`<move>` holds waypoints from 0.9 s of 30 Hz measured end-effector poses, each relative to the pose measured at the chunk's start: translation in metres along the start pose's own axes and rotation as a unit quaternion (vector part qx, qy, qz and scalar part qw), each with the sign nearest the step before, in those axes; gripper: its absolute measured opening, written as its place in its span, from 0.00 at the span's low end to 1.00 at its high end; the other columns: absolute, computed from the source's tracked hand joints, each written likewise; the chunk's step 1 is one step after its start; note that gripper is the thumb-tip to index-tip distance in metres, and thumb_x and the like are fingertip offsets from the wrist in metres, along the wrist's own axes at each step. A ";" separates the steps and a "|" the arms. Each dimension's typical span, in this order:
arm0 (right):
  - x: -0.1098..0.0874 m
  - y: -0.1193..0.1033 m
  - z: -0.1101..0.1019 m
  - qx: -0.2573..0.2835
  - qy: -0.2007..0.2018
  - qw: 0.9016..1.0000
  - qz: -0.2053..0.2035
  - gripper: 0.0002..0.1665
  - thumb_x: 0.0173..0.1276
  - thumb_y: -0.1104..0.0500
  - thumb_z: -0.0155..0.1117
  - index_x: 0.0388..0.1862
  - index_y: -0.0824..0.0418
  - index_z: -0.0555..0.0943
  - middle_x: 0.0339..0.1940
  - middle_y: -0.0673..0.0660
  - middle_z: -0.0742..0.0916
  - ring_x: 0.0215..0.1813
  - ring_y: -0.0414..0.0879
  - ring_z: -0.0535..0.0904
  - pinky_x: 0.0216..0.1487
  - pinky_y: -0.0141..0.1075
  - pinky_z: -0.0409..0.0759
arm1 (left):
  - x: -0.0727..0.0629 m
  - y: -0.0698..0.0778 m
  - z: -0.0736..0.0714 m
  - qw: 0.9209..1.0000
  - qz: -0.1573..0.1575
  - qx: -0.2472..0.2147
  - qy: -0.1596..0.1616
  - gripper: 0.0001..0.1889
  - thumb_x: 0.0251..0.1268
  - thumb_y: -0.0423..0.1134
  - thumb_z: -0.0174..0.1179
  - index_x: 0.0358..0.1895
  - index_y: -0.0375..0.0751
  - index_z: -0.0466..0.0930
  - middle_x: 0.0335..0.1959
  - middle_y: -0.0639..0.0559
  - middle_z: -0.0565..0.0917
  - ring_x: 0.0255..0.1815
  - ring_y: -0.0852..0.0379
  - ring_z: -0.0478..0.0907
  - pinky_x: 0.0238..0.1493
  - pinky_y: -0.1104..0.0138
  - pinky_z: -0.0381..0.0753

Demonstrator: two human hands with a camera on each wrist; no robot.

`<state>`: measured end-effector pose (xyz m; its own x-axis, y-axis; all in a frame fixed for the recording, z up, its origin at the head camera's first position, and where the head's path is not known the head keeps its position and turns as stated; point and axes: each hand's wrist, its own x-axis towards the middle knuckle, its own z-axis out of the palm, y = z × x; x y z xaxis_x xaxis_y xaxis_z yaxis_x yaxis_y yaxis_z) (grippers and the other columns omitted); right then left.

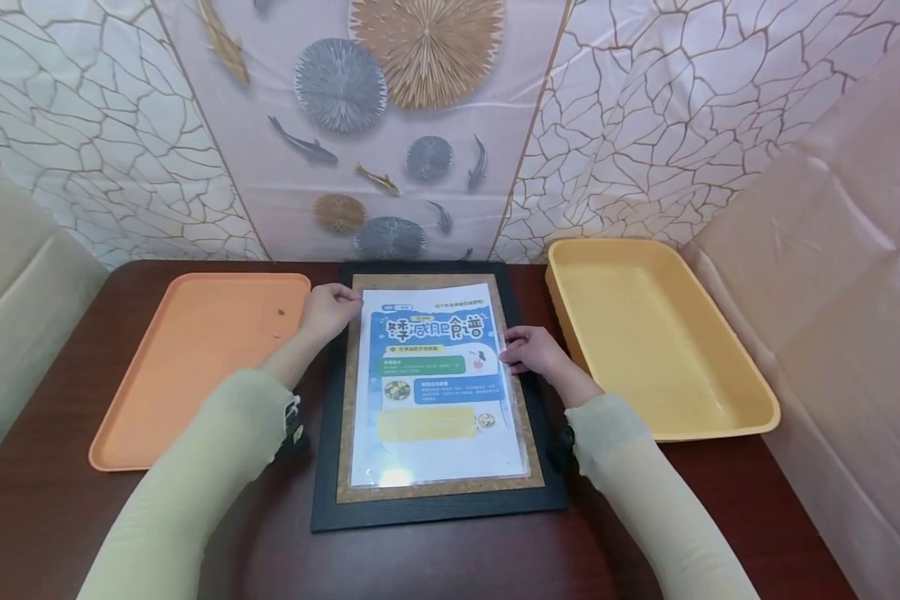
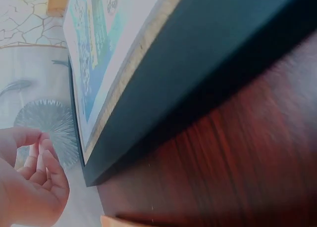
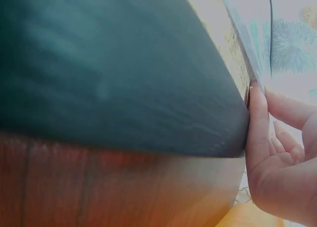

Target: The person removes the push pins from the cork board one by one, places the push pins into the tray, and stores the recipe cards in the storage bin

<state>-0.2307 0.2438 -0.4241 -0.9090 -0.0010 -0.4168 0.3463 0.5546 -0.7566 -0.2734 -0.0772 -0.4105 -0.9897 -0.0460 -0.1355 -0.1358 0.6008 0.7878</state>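
A laminated poster [image 1: 427, 450] with blue, green and yellow print lies over a cork board [image 1: 356, 492] in a black frame [image 1: 438, 517]. My left hand [image 1: 330, 308] is by the poster's upper left corner. In the left wrist view its thumb and fingertips [image 2: 44, 136] meet, with nothing seen between them, beside the frame's corner. At the poster's right edge my right hand [image 1: 536, 350] pinches the film. In the right wrist view its thumb is on the upper side and a finger [image 3: 257, 108] lies under the edge, against the frame.
An orange tray [image 1: 195, 367] with a few small dark specks stands on the left of the dark wooden table [image 1: 270, 550]. A deep yellow bin [image 1: 645, 333] stands on the right. Patterned cloth [image 1: 457, 217] hangs behind the table's back edge.
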 end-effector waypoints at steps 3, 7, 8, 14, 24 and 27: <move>0.000 0.001 0.000 0.000 0.000 1.000 -0.002 0.27 0.66 0.63 0.59 0.63 0.66 0.68 0.49 0.67 0.83 0.34 0.45 0.82 0.41 0.34 0.82 | -0.005 -0.003 -0.006 1.000 0.010 -0.002 -0.002 0.13 0.65 0.43 0.53 0.43 0.35 0.78 0.37 0.41 0.79 0.36 0.50 0.73 0.35 0.68 0.70; 0.000 0.003 -0.001 0.003 -0.001 1.000 -0.004 0.27 0.66 0.63 0.59 0.63 0.66 0.68 0.49 0.67 0.83 0.35 0.46 0.82 0.41 0.34 0.82 | -0.012 -0.004 -0.013 1.000 0.024 0.008 -0.004 0.14 0.66 0.43 0.53 0.43 0.35 0.77 0.36 0.41 0.78 0.35 0.50 0.72 0.33 0.68 0.70; 0.001 0.003 -0.001 0.004 -0.001 1.000 -0.004 0.27 0.66 0.63 0.59 0.64 0.66 0.68 0.49 0.67 0.83 0.35 0.46 0.82 0.42 0.34 0.82 | -0.013 -0.004 -0.014 1.000 0.029 0.012 -0.005 0.13 0.67 0.43 0.53 0.43 0.35 0.77 0.37 0.41 0.78 0.35 0.50 0.72 0.33 0.68 0.70; 0.001 0.004 0.000 0.000 -0.003 1.000 -0.003 0.28 0.67 0.62 0.59 0.65 0.65 0.68 0.50 0.67 0.83 0.37 0.46 0.83 0.43 0.35 0.82 | -0.022 -0.006 -0.024 0.999 0.034 0.015 -0.013 0.12 0.67 0.41 0.52 0.44 0.35 0.76 0.39 0.39 0.79 0.37 0.49 0.73 0.35 0.67 0.73; 0.000 0.004 0.000 0.002 -0.002 1.000 -0.005 0.29 0.67 0.62 0.59 0.66 0.65 0.67 0.51 0.67 0.83 0.37 0.47 0.83 0.43 0.34 0.82 | -0.035 -0.020 -0.047 0.998 0.064 0.012 -0.010 0.11 0.65 0.38 0.54 0.41 0.32 0.76 0.32 0.40 0.79 0.30 0.53 0.74 0.30 0.70 0.71; 0.000 0.004 -0.001 0.002 -0.001 1.000 -0.005 0.29 0.67 0.62 0.59 0.66 0.65 0.67 0.51 0.67 0.83 0.38 0.47 0.83 0.43 0.35 0.82 | -0.039 -0.025 -0.054 0.997 0.075 0.011 -0.001 0.10 0.64 0.37 0.54 0.39 0.31 0.77 0.30 0.41 0.80 0.27 0.59 0.73 0.29 0.71 0.71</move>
<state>-0.2292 0.2466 -0.4266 -0.9120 -0.0081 -0.4101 0.3383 0.5506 -0.7632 -0.2341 -0.1337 -0.3922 -0.9987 0.0473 -0.0179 0.0152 0.6175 0.7864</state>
